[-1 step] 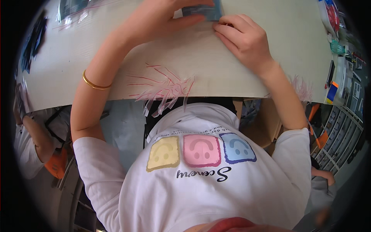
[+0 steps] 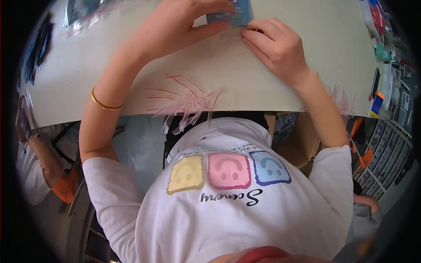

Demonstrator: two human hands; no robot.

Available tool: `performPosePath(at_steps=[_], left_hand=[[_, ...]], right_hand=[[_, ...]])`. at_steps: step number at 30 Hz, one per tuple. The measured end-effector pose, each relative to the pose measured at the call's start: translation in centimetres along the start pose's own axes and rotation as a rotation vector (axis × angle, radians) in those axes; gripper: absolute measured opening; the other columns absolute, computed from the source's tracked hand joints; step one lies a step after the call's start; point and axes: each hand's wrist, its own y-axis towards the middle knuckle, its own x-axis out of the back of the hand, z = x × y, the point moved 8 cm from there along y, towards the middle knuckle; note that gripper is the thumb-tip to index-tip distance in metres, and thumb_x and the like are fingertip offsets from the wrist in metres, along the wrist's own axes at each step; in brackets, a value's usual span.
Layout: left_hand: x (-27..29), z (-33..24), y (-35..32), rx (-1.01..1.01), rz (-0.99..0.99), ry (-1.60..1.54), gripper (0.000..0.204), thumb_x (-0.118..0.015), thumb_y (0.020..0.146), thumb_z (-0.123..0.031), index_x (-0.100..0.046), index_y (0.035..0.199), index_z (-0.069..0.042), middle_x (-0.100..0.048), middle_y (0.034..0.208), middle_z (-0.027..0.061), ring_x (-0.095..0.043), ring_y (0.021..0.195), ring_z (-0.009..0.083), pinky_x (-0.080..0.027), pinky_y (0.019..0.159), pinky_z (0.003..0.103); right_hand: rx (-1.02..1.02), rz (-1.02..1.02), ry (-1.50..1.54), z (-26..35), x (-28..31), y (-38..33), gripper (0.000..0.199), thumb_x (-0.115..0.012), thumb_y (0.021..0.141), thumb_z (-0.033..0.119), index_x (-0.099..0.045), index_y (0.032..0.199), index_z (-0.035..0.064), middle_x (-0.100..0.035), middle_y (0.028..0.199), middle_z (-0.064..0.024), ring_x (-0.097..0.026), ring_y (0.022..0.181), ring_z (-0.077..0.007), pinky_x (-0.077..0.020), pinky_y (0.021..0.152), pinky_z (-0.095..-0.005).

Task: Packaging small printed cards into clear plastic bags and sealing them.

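A flat blue packet [image 2: 239, 16] with light print lies at the table's far edge of view, partly cut off by the picture's top. My left hand [image 2: 197, 24] reaches over its left side, thumb and fingers apart and a little blurred. At the packet's lower right corner is my right hand [image 2: 278, 46], its thumb and index finger pinched together. What sits in that pinch, if anything, is too small to make out. Nearer me, clear plastic strips with red lines [image 2: 193, 101] lie in a heap, some hanging over the table's front edge.
More clear strips [image 2: 342, 100] lie beyond my right forearm. Clear plastic bags [image 2: 87, 13] and dark strips [image 2: 38, 48] are at the left. Along the right edge stand colourful packages [image 2: 376, 17]. Another person's arm [image 2: 44, 158] shows at the far left, and an open cardboard box [image 2: 302, 138] is under the table.
My left hand's fingers have shifted slightly left off the blue packet, so more of its face shows. My right hand has come very slightly nearer me, still pinched.
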Motion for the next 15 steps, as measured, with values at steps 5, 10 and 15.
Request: performPosePath(at_steps=[5, 10, 15], left_hand=[[-1.4, -3.5, -2.6, -0.021, -0.165, 0.198, 0.028, -0.076, 0.085, -0.021, -0.067, 0.106, -0.005, -0.067, 0.125, 0.0092, -0.062, 0.120, 0.0292, -0.056, 0.094, 0.042], [-1.7, -4.0, -3.1, -0.084, -0.212, 0.269, 0.014, -0.074, 0.083, -0.013, -0.066, 0.090, -0.004, -0.072, 0.113, 0.0087, -0.068, 0.110, 0.0283, -0.058, 0.088, 0.040], [-1.6, -3.1, -3.2, 0.040, -0.198, 0.035, 0.015, -0.078, 0.079, -0.002, -0.068, 0.091, -0.001, -0.073, 0.117, 0.0088, -0.069, 0.113, 0.0314, -0.058, 0.091, 0.041]], right_hand=[[-0.120, 0.031, 0.093, 0.9, 0.2, -0.3, 0.011, -0.078, 0.082, 0.012, -0.069, 0.087, 0.0076, -0.067, 0.095, -0.0015, -0.065, 0.083, -0.0223, -0.0543, 0.067, -0.0348], [-0.309, -0.099, 0.369, 0.4, 1.8, -1.3, 0.018, -0.081, 0.080, 0.014, -0.072, 0.093, 0.0077, -0.066, 0.097, -0.0006, -0.062, 0.079, -0.0197, -0.0520, 0.066, -0.0345], [-0.309, 0.002, 0.287, -0.7, 1.2, -2.0, 0.017, -0.084, 0.077, 0.012, -0.073, 0.090, 0.0081, -0.066, 0.098, -0.0004, -0.057, 0.078, -0.0199, -0.0496, 0.067, -0.0341]])
